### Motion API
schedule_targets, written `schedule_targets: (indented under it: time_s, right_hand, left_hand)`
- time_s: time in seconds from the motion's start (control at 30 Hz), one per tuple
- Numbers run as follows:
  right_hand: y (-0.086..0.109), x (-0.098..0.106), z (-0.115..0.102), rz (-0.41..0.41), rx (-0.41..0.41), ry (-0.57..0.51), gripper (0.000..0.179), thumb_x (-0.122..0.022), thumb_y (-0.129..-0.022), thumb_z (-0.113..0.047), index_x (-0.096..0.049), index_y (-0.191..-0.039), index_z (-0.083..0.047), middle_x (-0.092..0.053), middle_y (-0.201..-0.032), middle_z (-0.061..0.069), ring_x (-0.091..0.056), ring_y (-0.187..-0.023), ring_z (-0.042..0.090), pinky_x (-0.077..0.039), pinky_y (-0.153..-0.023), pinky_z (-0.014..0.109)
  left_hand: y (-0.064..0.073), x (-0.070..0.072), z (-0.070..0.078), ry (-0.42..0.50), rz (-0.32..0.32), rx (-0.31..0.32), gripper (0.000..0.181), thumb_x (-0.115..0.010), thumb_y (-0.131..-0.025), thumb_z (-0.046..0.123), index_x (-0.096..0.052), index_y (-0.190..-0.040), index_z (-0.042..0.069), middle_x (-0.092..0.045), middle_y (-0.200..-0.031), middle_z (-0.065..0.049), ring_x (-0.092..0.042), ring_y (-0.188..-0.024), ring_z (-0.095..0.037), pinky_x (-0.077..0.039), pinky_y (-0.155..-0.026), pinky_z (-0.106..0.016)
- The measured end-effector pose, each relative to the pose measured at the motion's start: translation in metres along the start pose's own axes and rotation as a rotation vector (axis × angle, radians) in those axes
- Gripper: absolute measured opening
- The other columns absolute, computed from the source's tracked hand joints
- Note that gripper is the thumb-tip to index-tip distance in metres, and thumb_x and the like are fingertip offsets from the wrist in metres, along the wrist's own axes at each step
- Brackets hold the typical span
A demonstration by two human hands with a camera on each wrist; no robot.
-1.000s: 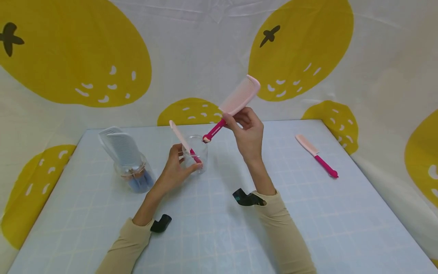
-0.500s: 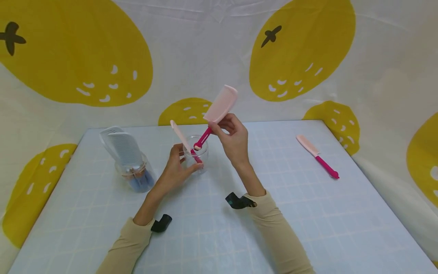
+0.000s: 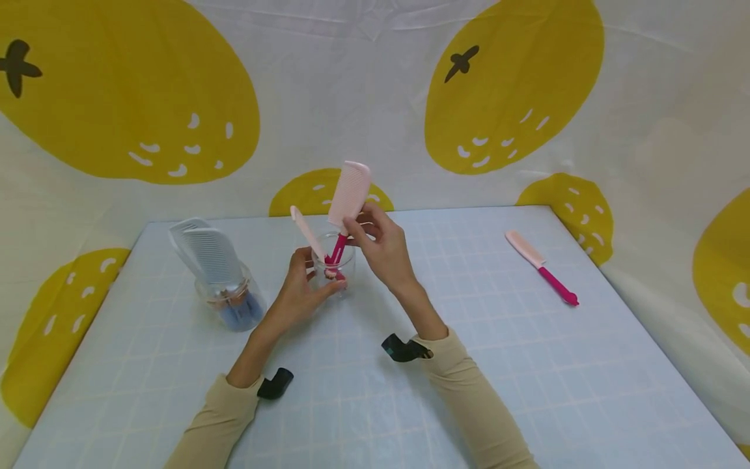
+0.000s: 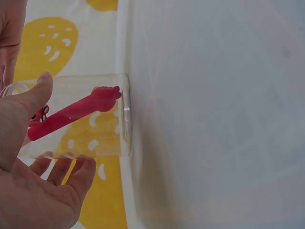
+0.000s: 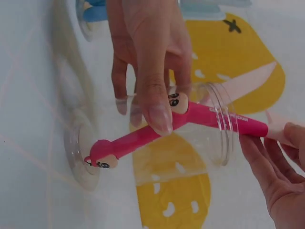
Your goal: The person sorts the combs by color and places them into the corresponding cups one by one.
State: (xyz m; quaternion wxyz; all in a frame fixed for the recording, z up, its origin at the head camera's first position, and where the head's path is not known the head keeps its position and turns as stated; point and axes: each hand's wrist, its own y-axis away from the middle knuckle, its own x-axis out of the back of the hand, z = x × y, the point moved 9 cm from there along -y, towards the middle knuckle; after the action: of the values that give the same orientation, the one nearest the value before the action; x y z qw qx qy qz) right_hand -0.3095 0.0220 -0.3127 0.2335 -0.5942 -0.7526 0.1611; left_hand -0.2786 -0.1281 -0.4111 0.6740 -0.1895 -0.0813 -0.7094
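Observation:
My left hand (image 3: 301,286) grips a clear jar (image 3: 349,260) from its left side, thumb in front and fingers behind. One pink comb (image 3: 307,231) leans inside it, its magenta handle (image 4: 76,114) reaching down to the jar's base. Pinched between thumb and fingers of my right hand (image 3: 383,244) is a second pink comb (image 3: 350,192), teeth part upward. That comb's magenta handle (image 5: 228,119) passes through the jar's mouth, its figure-shaped end partway down, close to the first handle. Whether the two handles touch, I cannot tell.
Left of my hands stands another clear jar (image 3: 252,286) holding light-blue combs (image 3: 213,254) with blue handles. A third pink comb (image 3: 541,267) with a magenta handle lies on the table (image 3: 469,280) at the right. A fruit-patterned cloth (image 3: 351,85) hangs behind the table.
My right hand has moved left and down, bringing its comb more upright and the handle end from above the rim into the jar. The left hand and its jar have stayed in place.

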Motion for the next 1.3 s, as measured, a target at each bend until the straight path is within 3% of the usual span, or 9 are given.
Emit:
schedule_targets:
  time_s: [0.33,0.7,0.87,1.1,1.3]
  right_hand:
    - [0.002,-0.011,0.002,-0.022,0.054,0.12,0.037,-0.071,-0.098,-0.014,-0.057,-0.13,-0.002,-0.07,-0.114,0.014,-0.073,-0.099,0.023,-0.061,-0.084,0.031]
    - [0.004,-0.012,0.005,-0.012,0.06,0.26,0.032,-0.074,-0.097,-0.015,-0.065,-0.124,-0.001,-0.073,-0.112,0.013,-0.072,-0.098,0.022,-0.059,-0.087,0.027]
    - [0.003,-0.015,0.006,-0.045,0.053,0.282,0.03,-0.074,-0.096,-0.013,-0.068,-0.121,0.002,-0.073,-0.111,0.013,-0.072,-0.097,0.023,-0.059,-0.089,0.028]
    - [0.003,-0.009,0.007,0.005,0.04,0.274,0.028,-0.077,-0.093,-0.012,-0.063,-0.114,0.0,-0.071,-0.103,0.012,-0.069,-0.09,0.02,-0.059,-0.085,0.025]
    - [0.003,-0.01,0.008,-0.038,0.039,0.266,0.026,-0.077,-0.094,-0.011,-0.066,-0.115,0.0,-0.072,-0.106,0.011,-0.07,-0.093,0.019,-0.059,-0.089,0.027]
  left_hand:
    - [0.001,0.0,0.0,0.011,-0.009,-0.019,0.088,-0.083,-0.089,0.025,-0.023,-0.15,0.007,-0.034,-0.148,-0.015,-0.041,-0.133,-0.033,-0.035,-0.116,-0.06]
    - [0.001,-0.001,-0.002,-0.014,-0.015,0.023,0.086,-0.082,-0.09,0.028,-0.023,-0.149,0.006,-0.032,-0.15,-0.015,-0.038,-0.137,-0.034,-0.032,-0.119,-0.057]
    - [0.002,-0.001,0.0,-0.017,-0.014,0.004,0.085,-0.082,-0.09,0.026,-0.023,-0.149,0.007,-0.032,-0.15,-0.015,-0.039,-0.136,-0.034,-0.033,-0.117,-0.059]
    - [0.001,-0.001,0.0,-0.021,-0.012,0.013,0.084,-0.081,-0.09,0.028,-0.024,-0.148,0.009,-0.033,-0.15,-0.014,-0.039,-0.136,-0.032,-0.033,-0.118,-0.057]
    - [0.001,-0.001,0.0,-0.013,-0.01,0.012,0.085,-0.082,-0.09,0.027,-0.024,-0.148,0.008,-0.033,-0.149,-0.015,-0.039,-0.137,-0.034,-0.033,-0.118,-0.059]
